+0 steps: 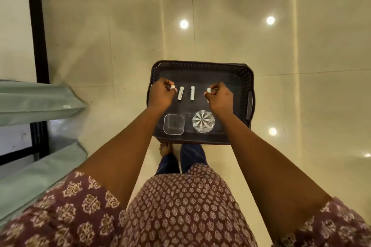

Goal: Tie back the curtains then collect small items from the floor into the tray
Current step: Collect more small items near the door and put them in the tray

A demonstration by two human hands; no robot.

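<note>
A: Head view: the dark tray (pixel 202 66) lies on the floor (pixel 120 36). At its nine o'clock a small white item (pixel 173 87) is pinched by the left hand (pixel 159 95); at three, another white piece (pixel 208 90) is pinched by the right hand (pixel 220 98).

B: A slip could be caused by those light pinches. Two white cylinders (pixel 180 93) are seen between the hands; at six, a clear box (pixel 173 124) and a cut-glass bowl (pixel 203 121) could be knocked on withdrawal. Curtains (pixel 30 102) hang at nine.

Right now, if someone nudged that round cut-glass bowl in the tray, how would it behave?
The cut-glass bowl looks thick, so probably heavy for its size. It sits flat and low on the tray, so it would likely slide rather than tip. Being glass, it could chip against the clear square container beside it.
</note>
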